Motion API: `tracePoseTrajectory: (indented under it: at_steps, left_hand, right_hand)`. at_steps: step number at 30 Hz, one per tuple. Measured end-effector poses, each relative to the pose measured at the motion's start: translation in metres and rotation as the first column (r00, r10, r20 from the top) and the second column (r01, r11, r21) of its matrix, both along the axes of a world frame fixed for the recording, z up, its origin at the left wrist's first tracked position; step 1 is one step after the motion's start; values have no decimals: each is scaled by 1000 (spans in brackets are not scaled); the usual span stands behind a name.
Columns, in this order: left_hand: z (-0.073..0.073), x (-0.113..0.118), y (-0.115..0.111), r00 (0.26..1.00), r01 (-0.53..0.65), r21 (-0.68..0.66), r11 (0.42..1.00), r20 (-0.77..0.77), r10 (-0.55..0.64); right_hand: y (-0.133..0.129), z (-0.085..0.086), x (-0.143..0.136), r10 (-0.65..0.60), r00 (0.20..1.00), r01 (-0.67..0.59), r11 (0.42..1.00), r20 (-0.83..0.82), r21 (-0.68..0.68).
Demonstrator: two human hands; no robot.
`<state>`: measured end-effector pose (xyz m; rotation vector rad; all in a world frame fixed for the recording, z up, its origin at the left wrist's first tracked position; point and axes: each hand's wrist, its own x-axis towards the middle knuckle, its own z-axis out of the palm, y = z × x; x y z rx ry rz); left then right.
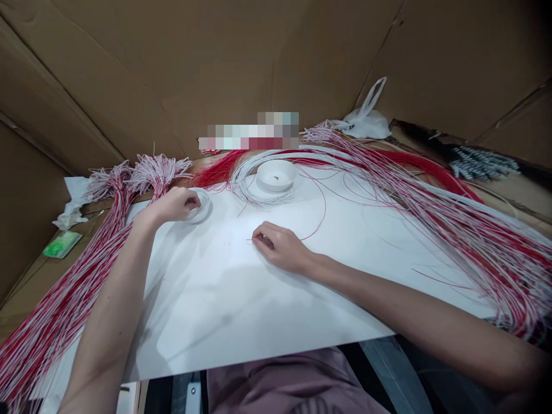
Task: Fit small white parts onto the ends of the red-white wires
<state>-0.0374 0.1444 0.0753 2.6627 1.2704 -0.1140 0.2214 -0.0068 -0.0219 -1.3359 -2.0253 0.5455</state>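
My left hand reaches into a small clear dish at the left of the white board. Its fingers are curled together; whatever they pinch is too small to make out. Near the middle of the board, my right hand pinches a thin red wire. The wire's short end sticks out left of the fingertips, and the rest curves up behind the hand. Beyond the hands, a round white bowl sits on a coil of white wire, with a small dark speck inside.
Bundles of red and white wires lie along the left side, and more wires stretch across the right. A white plastic bag rests at the back by the cardboard wall. A green packet lies far left.
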Motion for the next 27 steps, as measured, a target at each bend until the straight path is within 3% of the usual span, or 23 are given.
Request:
tracePoseTrajectory:
  at_steps: [3,6,14,18,21,24,27]
  left_hand:
    - [13,10,-15,998,49,-2,999,51,-49]
    - [14,25,-31,981,161,-13,987,111,-159]
    - [-30,53,-42,956,291,-238,927,40,-290]
    - [-38,55,-40,959,278,-293,915,34,-280]
    - [-32,53,-40,964,262,-321,910,38,-264]
    - [-17,48,-39,965,262,-298,918,71,-252]
    - [0,35,-30,971,189,-104,977,171,-169]
  right_hand:
    - [0,0,0,-1,1000,1,1000,0,-3]
    - [0,0,0,-5,1000,5,1000,11,-6]
    - [1,0,0,4,1000,-4,1000,23,7]
    - [1,0,0,8,1000,-9,1000,19,9]
    - [1,0,0,7,1000,-7,1000,16,13]
    - [0,0,0,6,1000,-6,1000,19,15]
    - [0,-1,0,4,1000,-5,1000,21,15]
